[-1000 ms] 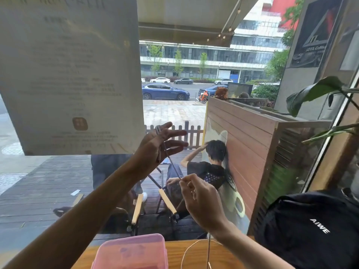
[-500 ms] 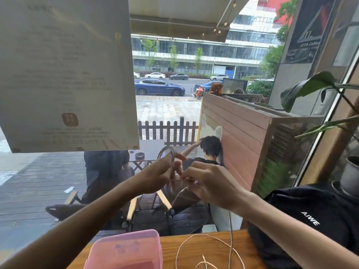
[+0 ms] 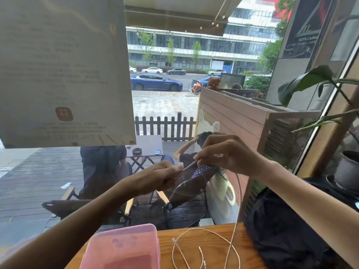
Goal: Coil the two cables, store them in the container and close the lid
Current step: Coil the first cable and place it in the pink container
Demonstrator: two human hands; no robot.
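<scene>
A thin white cable (image 3: pixel 238 200) runs from my raised hands down to the wooden table (image 3: pixel 211 237), where more white cable (image 3: pixel 196 247) lies in loose loops with its plug ends showing. My left hand (image 3: pixel 165 176) is closed around a small coil of the cable. My right hand (image 3: pixel 223 154) pinches the cable just to the right of it, a short taut stretch between them. A pink translucent container (image 3: pixel 124 247) with its lid on sits on the table below my left forearm.
A black bag (image 3: pixel 287 226) lies on the table at the right, with a dark potted plant (image 3: pixel 347 167) behind it. A window pane is directly ahead with a paper notice (image 3: pixel 62 70) stuck on it. People sit outside on a deck.
Both hands have lowered and drawn apart. The left hand has closed into a fist around the loop it held open. The view has tilted down, showing more table and cable.
</scene>
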